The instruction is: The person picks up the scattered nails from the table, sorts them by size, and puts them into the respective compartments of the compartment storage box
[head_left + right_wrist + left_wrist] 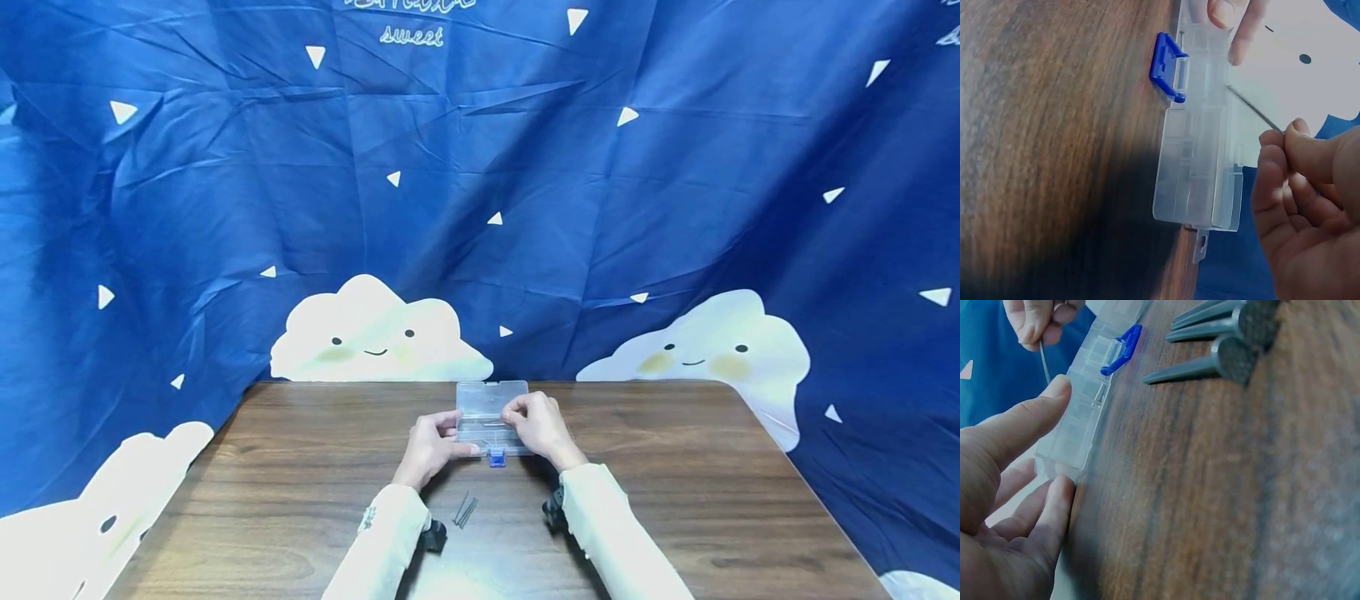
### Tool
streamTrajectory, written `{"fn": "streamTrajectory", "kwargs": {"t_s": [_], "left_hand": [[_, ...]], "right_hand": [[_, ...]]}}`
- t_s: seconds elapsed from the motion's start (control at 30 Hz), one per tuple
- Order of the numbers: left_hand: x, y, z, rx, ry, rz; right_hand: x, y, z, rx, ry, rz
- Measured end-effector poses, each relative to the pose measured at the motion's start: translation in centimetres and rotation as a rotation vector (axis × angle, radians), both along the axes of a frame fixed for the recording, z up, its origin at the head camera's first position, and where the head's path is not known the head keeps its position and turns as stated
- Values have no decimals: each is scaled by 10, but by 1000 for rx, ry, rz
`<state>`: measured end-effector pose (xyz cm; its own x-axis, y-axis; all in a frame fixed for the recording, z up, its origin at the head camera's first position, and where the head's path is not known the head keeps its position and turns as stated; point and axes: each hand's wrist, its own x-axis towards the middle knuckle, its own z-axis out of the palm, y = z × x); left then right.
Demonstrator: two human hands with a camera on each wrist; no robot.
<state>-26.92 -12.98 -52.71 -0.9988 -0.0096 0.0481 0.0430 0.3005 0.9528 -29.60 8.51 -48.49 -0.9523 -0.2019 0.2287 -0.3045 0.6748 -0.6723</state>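
A clear plastic box (pixel 487 398) stands with its lid raised near the table's far edge, its blue latch (pixel 497 457) facing me. My left hand (pixel 431 446) holds the box's left end, thumb at the front and fingers around the side. Between thumb and fingertips my right hand (pixel 538 423) pinches a thin metal nail (pixel 1255 112) over the box; its far end reaches the box's upper edge in the right wrist view. Several loose nails (pixel 1188 370) lie on the table in front of the box. Some thin pieces show faintly inside the box.
The brown wooden table (pixel 675 483) spreads to both sides. Behind it hangs a blue cloth (pixel 525 167) printed with clouds and triangles. Dark wrist cameras (pixel 433 536) sit under both sleeves.
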Motion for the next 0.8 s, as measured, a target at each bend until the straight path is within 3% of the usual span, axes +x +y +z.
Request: {"fn": "streamTrajectory", "kwargs": {"t_s": [0.27, 0.6, 0.8], "left_hand": [[0, 0, -1, -8, 1, 1], [-1, 1, -1, 7, -4, -5], [0, 0, -1, -7, -2, 4]], "right_hand": [[-4, -3, -1, 67, -9, 0], [-1, -1, -3, 43, 60, -77], [5, 1, -1, 32, 65, -72]]}}
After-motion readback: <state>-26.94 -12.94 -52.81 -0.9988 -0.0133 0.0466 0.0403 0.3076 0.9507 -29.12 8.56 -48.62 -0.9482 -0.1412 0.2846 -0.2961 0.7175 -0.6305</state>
